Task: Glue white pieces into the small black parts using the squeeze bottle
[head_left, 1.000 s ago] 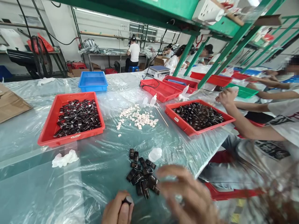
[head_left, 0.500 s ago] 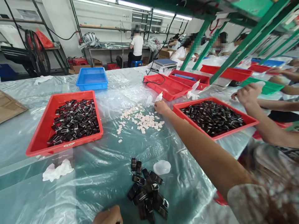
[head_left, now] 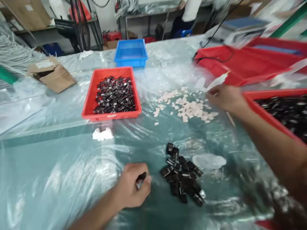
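Note:
My left hand (head_left: 134,185) is closed at the lower middle, with a small dark piece (head_left: 141,178) held between thumb and fingers. A loose heap of shiny black pieces (head_left: 183,177) lies to its right. My right hand (head_left: 224,97), blurred, is closed around the lower part of a white bottle (head_left: 217,81) with a yellowish tip. A thin stick-like thing (head_left: 230,118) shows below that hand, its upper end hidden. Small pale pieces (head_left: 190,108) are scattered on the plastic-covered table just left of my right hand.
A red tray (head_left: 111,116) of black pieces stands left of centre, a blue tray (head_left: 131,62) behind it. More red trays (head_left: 244,68) are at the right. Crumpled white tissue (head_left: 102,134), a clear oval piece (head_left: 208,161) and a torn carton (head_left: 57,78) rest on the table.
The view has swung right-to-left and downward, bringing the carton in. My left hand has come further into view, showing the dark piece. The stick-like thing now shows under my right hand.

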Demonstrator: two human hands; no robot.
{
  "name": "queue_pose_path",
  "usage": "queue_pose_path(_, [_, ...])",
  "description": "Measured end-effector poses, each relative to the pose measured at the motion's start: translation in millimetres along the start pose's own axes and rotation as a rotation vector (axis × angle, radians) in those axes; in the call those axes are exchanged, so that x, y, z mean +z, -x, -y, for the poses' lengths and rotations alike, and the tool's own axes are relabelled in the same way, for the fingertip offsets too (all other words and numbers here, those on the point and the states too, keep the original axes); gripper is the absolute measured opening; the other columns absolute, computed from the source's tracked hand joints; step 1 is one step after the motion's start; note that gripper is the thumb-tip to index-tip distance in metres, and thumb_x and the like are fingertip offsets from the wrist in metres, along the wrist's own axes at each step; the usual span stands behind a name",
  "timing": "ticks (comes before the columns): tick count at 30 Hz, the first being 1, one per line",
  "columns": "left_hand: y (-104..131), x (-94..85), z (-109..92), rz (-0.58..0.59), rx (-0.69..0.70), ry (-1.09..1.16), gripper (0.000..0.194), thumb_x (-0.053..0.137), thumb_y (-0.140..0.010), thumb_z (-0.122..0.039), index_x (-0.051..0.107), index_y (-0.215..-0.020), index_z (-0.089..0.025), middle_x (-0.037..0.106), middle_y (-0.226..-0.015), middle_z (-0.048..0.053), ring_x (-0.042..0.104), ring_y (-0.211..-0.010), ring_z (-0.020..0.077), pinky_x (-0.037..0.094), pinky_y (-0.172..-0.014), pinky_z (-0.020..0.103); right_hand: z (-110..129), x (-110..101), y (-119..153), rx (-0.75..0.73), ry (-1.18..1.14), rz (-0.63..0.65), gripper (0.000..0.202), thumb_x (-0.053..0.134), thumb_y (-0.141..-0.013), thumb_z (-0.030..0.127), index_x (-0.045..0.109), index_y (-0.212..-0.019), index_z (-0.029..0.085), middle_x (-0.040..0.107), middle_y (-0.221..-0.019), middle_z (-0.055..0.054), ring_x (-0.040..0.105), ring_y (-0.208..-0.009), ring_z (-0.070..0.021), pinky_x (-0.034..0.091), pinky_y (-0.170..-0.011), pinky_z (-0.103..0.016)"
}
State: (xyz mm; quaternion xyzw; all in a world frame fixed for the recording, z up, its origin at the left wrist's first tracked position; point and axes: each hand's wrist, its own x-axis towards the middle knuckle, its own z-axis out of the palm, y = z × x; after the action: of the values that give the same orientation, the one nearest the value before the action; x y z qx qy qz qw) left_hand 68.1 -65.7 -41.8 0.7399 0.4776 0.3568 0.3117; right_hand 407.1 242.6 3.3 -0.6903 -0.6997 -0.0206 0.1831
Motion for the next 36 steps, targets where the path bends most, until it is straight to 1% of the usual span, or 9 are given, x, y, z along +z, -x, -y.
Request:
queue_pose_path(3, [12,-4.4,5,0.023,-0.038,0.192,0.049,0.045,-0.126,-0.057,0.042,-0.084,-0.031,0.042,-0.062,-0.010,0.037,-0.049,0.0126,0.032,-0.051,0.031,5,-51,101,-0.140,-0.243,-0.019,0.090,0.047,-0.113,0.086,0.091,-0.111,0.008,0.088,-0.092,-0.015,0.087,-0.094,-0.0176,0.053,-0.082,-0.050])
queue_pose_path(5, [13,-3.8,5,0.056,-0.021,0.278,0.046,0.043,-0.127,-0.056,0.045,-0.088,-0.031,0.044,-0.064,-0.009,0.038,-0.051,0.0142,0.034,-0.054,0.032,24,-83,188,-0.251,-0.543,0.056,0.050,0.069,-0.115,0.072,0.090,-0.107,0.028,0.085,-0.091,-0.006,0.079,-0.076,-0.0144,0.056,-0.071,-0.042])
queue_pose_path(6, [14,-2.5,3,0.078,-0.007,0.281,0.044,0.041,-0.128,-0.054,0.046,-0.090,-0.031,0.045,-0.065,-0.009,0.040,-0.052,0.0152,0.036,-0.056,0.033,38,-91,231,-0.282,-0.703,0.198,0.027,0.077,-0.114,0.060,0.089,-0.109,0.036,0.084,-0.091,-0.006,0.075,-0.069,-0.0170,0.056,-0.063,-0.040])
queue_pose_path(8, [19,1.7,-4,0.116,0.025,0.227,0.037,0.042,-0.126,-0.047,0.047,-0.093,-0.031,0.048,-0.068,-0.008,0.043,-0.054,0.0170,0.039,-0.060,0.034,67,-91,301,-0.236,-0.951,0.343,0.008,0.081,-0.110,0.053,0.086,-0.110,0.046,0.083,-0.092,-0.005,0.067,-0.061,-0.0224,0.052,-0.049,-0.041])
queue_pose_path(10, [27,8.1,-11,0.144,0.069,0.147,0.028,0.046,-0.122,-0.040,0.047,-0.096,-0.031,0.052,-0.072,-0.007,0.049,-0.057,0.0184,0.043,-0.064,0.035,88,-78,341,-0.146,-1.121,0.433,0.011,0.086,-0.104,0.056,0.082,-0.101,0.046,0.079,-0.086,-0.003,0.066,-0.058,-0.0244,0.051,-0.046,-0.039])
queue_pose_path(13, [41,20.9,-18,0.156,0.145,0.087,0.024,0.048,-0.120,-0.041,0.048,-0.097,-0.031,0.056,-0.074,-0.005,0.053,-0.058,0.0192,0.043,-0.065,0.036,98,-65,353,0.010,-1.207,0.621,0.024,0.084,-0.102,0.051,0.074,-0.086,0.037,0.074,-0.076,0.001,0.067,-0.060,-0.0220,0.057,-0.053,-0.033])
queue_pose_path(18, [54,37.2,-18,0.131,0.233,0.023,0.027,0.043,-0.120,-0.043,0.045,-0.096,-0.031,0.053,-0.073,-0.005,0.049,-0.056,0.0193,0.040,-0.063,0.039,97,-77,344,0.107,-1.206,0.775,0.026,0.080,-0.100,0.051,0.074,-0.085,0.031,0.073,-0.078,0.001,0.059,-0.064,-0.0178,0.050,-0.059,-0.029])
queue_pose_path(27, [48,33.4,-27,0.167,0.329,0.050,0.014,0.055,-0.098,-0.022,0.046,-0.104,-0.032,0.057,-0.075,-0.006,0.054,-0.051,0.0198,0.044,-0.059,0.041,101,-83,341,0.305,-1.400,1.076,0.043,0.103,-0.082,0.054,0.068,-0.080,0.027,0.053,-0.071,0.007,0.039,-0.051,-0.0097,0.032,-0.044,-0.024])
queue_pose_path(36, [48,34.4,-29,0.242,0.319,0.051,0.025,0.054,-0.094,-0.015,0.037,-0.098,-0.032,0.046,-0.071,-0.009,0.041,-0.048,0.0176,0.040,-0.056,0.041,84,-71,330,0.233,-1.423,1.240,0.042,0.107,-0.083,0.044,0.070,-0.082,0.022,0.053,-0.062,0.010,0.041,-0.046,-0.0053,0.031,-0.042,-0.016])
